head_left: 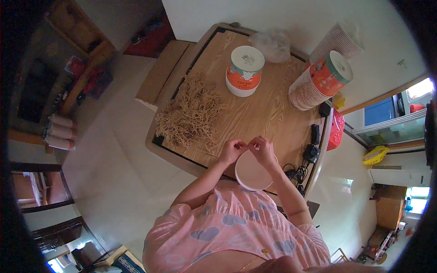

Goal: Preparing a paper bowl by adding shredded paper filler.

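Note:
A round white paper bucket stands open side up at the table's near edge, close to my body. At its far rim my left hand and my right hand are close together, fingertips pinched. What is between them is too small to make out. Left of and beyond my hands lies a loose, tangled heap of tan cords. Further back stands a short stack of orange and white paper buckets, bottom up, with a green band.
Tall stacks of nested paper buckets stand at the back right by the wall. A crumpled clear plastic bag lies at the far edge. Black adapters and coiled cables lie along the table's right side, beside a red plastic item.

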The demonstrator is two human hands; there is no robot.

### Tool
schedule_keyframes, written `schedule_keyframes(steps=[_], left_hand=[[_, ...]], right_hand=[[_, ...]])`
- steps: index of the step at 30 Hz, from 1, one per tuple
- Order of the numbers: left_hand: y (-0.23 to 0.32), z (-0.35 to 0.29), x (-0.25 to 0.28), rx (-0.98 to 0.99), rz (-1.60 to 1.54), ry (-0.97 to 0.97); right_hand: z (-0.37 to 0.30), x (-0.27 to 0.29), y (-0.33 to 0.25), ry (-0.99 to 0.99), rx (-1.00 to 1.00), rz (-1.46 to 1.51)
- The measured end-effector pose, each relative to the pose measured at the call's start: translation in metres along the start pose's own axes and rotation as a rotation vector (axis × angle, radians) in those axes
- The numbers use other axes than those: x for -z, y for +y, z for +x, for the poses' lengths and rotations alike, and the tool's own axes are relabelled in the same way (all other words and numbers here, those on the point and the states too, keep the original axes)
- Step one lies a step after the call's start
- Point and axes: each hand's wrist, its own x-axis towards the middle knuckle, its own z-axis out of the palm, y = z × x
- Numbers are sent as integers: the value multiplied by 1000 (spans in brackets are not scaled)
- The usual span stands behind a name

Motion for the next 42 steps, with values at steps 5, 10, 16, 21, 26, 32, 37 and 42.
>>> schedule_keyframes(steps=[5, 10, 16, 21, 26, 32, 37, 42], left_hand=[[7, -3, -1, -12, 49, 28], [15, -5, 2, 41, -14, 29], [12, -5, 2, 82, -54, 7], [13, -4, 2, 32, -22, -4], [5, -4, 2, -55, 100, 10], [8, -3, 13, 87, -121, -138], [3, -3, 25, 158, -214, -245], [-12, -1, 34, 177, -191, -325]], right_hand=[[-2, -3, 6, 21, 30, -59], [-3, 0, -1, 16, 46, -75], [-4, 0, -2, 6, 45, -65], [-5, 2, -1, -27, 41, -82], [-4, 3, -5, -57, -2, -98], [-3, 9, -7, -123, -20, 2], [6, 13, 1, -378, -95, 57], [12, 5, 6, -459, -142, 224]])
